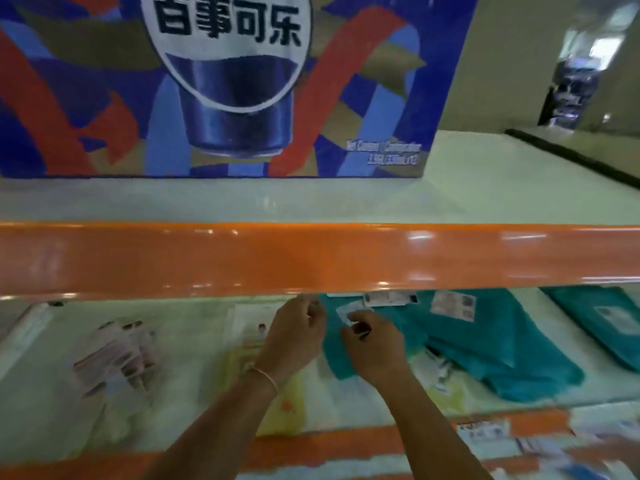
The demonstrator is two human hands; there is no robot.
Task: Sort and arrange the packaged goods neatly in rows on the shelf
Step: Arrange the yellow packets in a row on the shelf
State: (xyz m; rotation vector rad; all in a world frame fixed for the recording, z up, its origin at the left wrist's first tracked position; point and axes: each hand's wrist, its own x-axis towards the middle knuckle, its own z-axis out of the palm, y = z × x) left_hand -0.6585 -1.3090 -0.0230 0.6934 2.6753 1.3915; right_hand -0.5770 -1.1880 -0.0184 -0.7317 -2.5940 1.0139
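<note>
Both hands are reaching into the lower shelf point(408, 393), up near its back edge under the orange rail point(311, 258) of the shelf above. The left hand point(294, 336) has its fingers curled, but the blur is bad enough that I can't tell whether it's actually pinching anything. The right hand point(372, 344) is curled too and seems to pinch the edge of a teal packet point(337, 355) where a small white label point(348, 311) sits. That packet lies flat around the middle of the shelf, just beside the left hand.

More teal packets are on the right half: a bigger pile point(502, 344) overlapping toward the front edge, and another one point(602, 323) off by the right edge. On the left side there's a fanned bunch of pinkish packets point(114, 355), well apart from the hands. Pale yellowish packets point(284, 403) lie under the left wrist, which has a thin bracelet point(263, 374) on it.

The shelf above holds a big blue cola carton point(225, 84) toward its left.
</note>
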